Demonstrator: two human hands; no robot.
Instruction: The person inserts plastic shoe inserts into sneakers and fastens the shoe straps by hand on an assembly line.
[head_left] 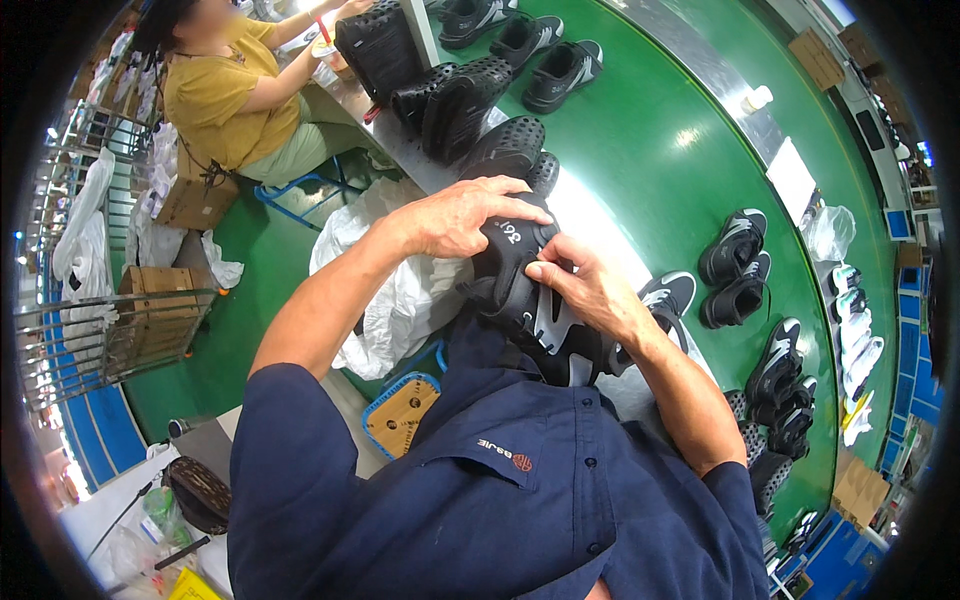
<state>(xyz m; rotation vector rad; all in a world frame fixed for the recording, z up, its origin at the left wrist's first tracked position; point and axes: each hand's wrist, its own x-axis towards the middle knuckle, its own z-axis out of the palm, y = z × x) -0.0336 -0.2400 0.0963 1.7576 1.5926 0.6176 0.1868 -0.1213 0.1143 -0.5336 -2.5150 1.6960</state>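
Note:
A black sneaker (512, 262) with grey and white side panels is held up in front of my chest, tilted. My left hand (455, 215) grips its upper end, with the index finger stretched across the black material and the thumb lower down. On the sneaker's right side my right hand (592, 285) pinches its edge between thumb and bent index finger. Whatever lies inside that pinch is too small to make out. Another grey-and-black sneaker (668, 297) lies just beyond my right wrist. Black perforated clogs (505, 148) stand just past my left fingertips.
More black sneakers (735, 245) stand in pairs on the green conveyor belt (640, 170). A white plastic bag (385, 290) hangs by my left arm, above a blue-rimmed stool (400, 410). At the far left a person in a yellow shirt (215, 100) sits near a wire cart (110, 320).

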